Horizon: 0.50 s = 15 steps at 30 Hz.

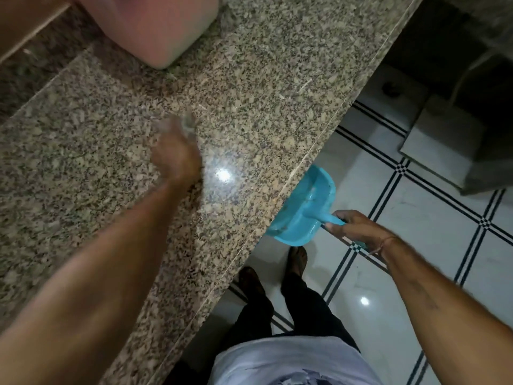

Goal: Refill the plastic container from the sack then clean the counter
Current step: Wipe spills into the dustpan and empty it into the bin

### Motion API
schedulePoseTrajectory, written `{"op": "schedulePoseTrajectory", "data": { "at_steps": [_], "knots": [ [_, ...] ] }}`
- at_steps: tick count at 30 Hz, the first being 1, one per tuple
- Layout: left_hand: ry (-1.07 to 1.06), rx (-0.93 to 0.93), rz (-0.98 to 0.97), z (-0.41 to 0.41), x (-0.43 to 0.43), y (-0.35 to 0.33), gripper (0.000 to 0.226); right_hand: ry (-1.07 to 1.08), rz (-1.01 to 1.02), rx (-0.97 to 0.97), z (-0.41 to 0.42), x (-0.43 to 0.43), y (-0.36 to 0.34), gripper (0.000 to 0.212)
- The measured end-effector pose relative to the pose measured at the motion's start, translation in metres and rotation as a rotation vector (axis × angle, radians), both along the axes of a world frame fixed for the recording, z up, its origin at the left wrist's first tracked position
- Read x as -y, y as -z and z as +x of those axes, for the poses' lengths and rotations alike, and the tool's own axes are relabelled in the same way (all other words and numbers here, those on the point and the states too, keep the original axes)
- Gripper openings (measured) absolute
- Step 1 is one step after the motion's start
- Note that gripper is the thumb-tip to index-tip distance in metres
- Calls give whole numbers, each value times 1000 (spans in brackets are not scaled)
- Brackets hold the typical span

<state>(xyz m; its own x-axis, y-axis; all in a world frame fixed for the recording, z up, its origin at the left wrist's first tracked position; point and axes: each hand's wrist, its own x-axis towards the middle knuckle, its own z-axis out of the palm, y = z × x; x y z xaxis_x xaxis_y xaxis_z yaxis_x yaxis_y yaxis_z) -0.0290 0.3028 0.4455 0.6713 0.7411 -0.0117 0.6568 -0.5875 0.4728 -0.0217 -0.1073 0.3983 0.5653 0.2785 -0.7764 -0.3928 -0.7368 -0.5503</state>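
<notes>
My right hand [358, 227] grips the handle of a blue dustpan [305, 209]. The pan's mouth is tucked just under the edge of the speckled granite counter [263, 87], and a few bits of debris lie in it. My left hand [177, 157] is over the middle of the counter and blurred by motion. Something pale and grey shows at its fingertips, too blurred to identify. A pink plastic container [155, 29] stands at the far side of the counter. A few pale scraps [304, 86] lie on the granite near the edge.
The counter edge runs diagonally from upper right to lower left. Below it is white tiled floor with dark lines [416, 218], where my feet stand. A grey block [441, 151] and a translucent plastic sack [483, 43] sit on the floor at upper right.
</notes>
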Motion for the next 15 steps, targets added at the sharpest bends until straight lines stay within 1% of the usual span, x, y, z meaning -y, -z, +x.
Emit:
{"op": "schedulePoseTrajectory", "data": {
  "at_steps": [1, 2, 3, 4, 5, 6, 7, 8, 9, 10, 11, 14, 15],
  "knots": [
    [189, 59, -42, -4, 27, 0, 19, 0, 7, -3, 2, -1, 1, 16],
    [381, 82, -79, -10, 51, 2, 17, -3, 17, -9, 4, -1, 1, 16],
    [528, 86, -107, -19, 70, 1, 18, -7, 29, -19, 6, -1, 2, 17],
    [588, 86, -118, -27, 79, 3, 21, -15, 34, -27, 7, -1, 2, 18],
    [544, 94, -132, -33, 80, 1, 24, -31, 36, -32, 8, -1, 2, 18],
    [419, 101, -158, -38, 72, 1, 26, -45, 38, -37, 8, 0, 4, 19],
    [249, 100, -164, -43, 59, 0, 28, -58, 41, -43, 8, 1, 6, 19],
    [78, 73, -129, -50, 45, 0, 27, -70, 49, -45, 9, 2, 9, 18],
    [-34, 20, -83, -56, 35, 0, 27, -79, 61, -46, 10, 3, 11, 17],
    [-60, -25, -44, -61, 33, 0, 27, -89, 78, -53, 12, 4, 14, 16],
    [-7, -39, -43, -62, 40, -4, 27, -102, 99, -64, 14, 5, 16, 16],
    [356, -53, -184, -61, 94, -15, 25, -161, 115, -83, 21, 10, 22, 15],
    [421, -47, -215, -64, 109, -18, 24, -180, 111, -81, 24, 12, 24, 14]
  ]
}}
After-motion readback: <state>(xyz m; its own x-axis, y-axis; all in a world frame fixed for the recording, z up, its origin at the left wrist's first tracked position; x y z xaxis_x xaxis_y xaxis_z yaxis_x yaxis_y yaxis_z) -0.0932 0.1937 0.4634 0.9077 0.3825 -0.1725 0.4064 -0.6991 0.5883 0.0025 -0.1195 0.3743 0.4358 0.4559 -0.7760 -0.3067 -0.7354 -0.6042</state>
